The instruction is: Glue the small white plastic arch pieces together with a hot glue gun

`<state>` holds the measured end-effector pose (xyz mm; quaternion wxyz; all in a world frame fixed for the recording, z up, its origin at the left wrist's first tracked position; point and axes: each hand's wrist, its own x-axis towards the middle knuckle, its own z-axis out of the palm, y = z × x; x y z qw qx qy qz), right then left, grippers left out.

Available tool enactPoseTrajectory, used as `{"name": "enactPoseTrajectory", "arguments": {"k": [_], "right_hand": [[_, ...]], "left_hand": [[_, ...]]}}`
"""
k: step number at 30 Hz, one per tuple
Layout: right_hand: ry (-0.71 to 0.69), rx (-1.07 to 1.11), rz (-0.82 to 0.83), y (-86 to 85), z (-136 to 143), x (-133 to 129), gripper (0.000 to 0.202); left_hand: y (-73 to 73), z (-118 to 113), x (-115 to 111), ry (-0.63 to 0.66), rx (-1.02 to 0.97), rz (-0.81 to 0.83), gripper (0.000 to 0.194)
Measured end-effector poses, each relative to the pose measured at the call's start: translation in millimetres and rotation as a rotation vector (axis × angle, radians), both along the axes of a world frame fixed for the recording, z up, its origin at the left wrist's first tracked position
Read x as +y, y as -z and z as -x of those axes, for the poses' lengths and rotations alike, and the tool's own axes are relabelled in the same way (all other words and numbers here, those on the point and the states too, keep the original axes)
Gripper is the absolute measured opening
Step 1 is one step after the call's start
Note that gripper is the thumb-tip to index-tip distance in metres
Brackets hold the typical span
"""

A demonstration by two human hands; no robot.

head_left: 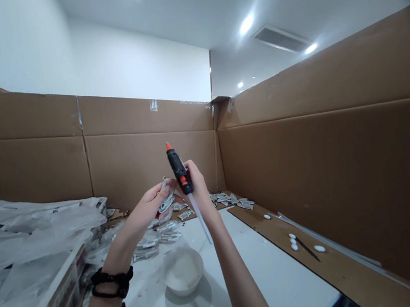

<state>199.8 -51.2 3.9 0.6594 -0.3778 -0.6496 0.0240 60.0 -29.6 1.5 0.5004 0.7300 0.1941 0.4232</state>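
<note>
My right hand (198, 181) is closed around a hot glue gun (178, 167), black with an orange tip that points up and away. A pale glue stick (200, 220) sticks out of its back end. My left hand (153, 201) grips a small grey-white piece (166, 199) close to the gun; its exact kind is not clear. Behind and below my hands lie several similar grey pieces (185, 214), and more in clear wrapping (148, 239). A white bowl (183, 270) stands on the white tabletop (254, 265) beneath my forearms.
Cardboard walls (327, 165) enclose the back and right. At left, plastic bags (27, 233) cover a white crate (62, 295). On a cardboard strip (349, 276) at right lie several white oval pieces (319, 248), a dark thin blade-like tool (308, 250) and long clear sticks (327, 238).
</note>
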Motion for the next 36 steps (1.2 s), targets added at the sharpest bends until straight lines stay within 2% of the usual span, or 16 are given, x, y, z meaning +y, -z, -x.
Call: {"name": "enactPoseTrajectory", "arguments": {"k": [3, 10, 16, 36], "right_hand": [[-0.014, 0.130, 0.004, -0.2, -0.9, -0.1, 0.028], [-0.183, 0.089, 0.157, 4.0, -14.0, -1.4, 0.039], [-0.196, 0.068, 0.208, 4.8, -13.5, -2.2, 0.036], [-0.154, 0.057, 0.198, 4.5, -15.2, -1.5, 0.038]], "left_hand": [[-2.4, 3.7, 1.8, -0.127, -0.084, -0.019, 0.037], [-6.6, 6.1, -2.8, -0.302, -0.145, 0.004, 0.032], [-5.4, 4.3, -7.1, -0.293, -0.156, -0.019, 0.033], [-6.2, 3.9, -8.0, -0.296, -0.130, -0.044, 0.027]]}}
